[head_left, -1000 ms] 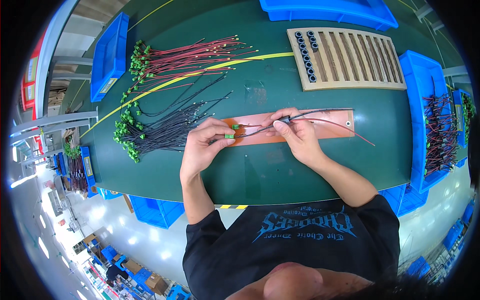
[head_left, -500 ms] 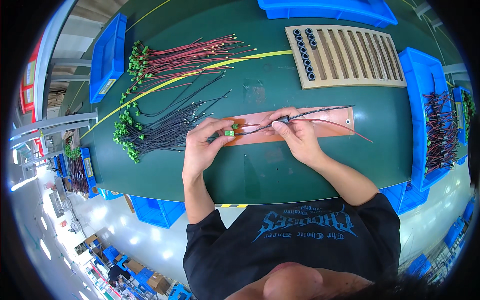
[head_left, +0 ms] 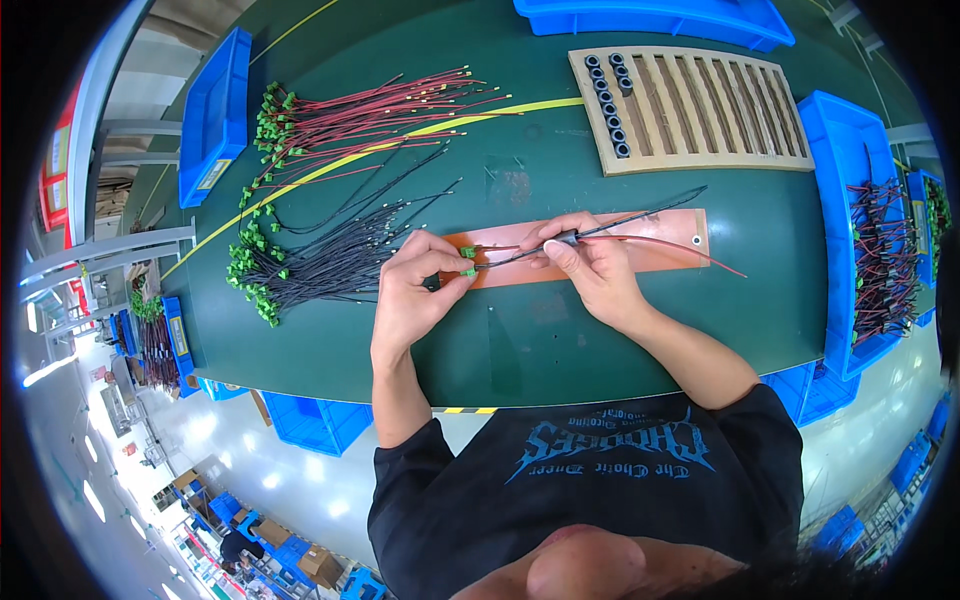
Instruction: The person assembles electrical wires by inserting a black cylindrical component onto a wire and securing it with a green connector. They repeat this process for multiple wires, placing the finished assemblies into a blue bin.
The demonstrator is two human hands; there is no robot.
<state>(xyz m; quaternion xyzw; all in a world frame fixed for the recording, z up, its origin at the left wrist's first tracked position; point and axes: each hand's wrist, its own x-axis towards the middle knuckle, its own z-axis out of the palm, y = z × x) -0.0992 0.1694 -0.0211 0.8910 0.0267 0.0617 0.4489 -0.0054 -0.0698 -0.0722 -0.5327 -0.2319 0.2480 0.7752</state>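
I hold one pair of wires [head_left: 600, 235], a red and a black one, over the orange board [head_left: 660, 250] in the middle of the green desk [head_left: 620, 330]. My left hand [head_left: 415, 290] pinches the small green connectors [head_left: 467, 262] at the left end, and my right hand [head_left: 590, 265] is closed around a black sleeve [head_left: 568, 238] on the wires; the free ends run off to the right. On the far left many red wires [head_left: 370, 115] and black wires [head_left: 330, 260] wait loose, so I judge much work is left. In the blue bin [head_left: 850, 140] at the right lie bundled wires [head_left: 880, 260], probably finished. More black sleeves [head_left: 608, 100] stand in the slotted wooden tray [head_left: 700, 105].
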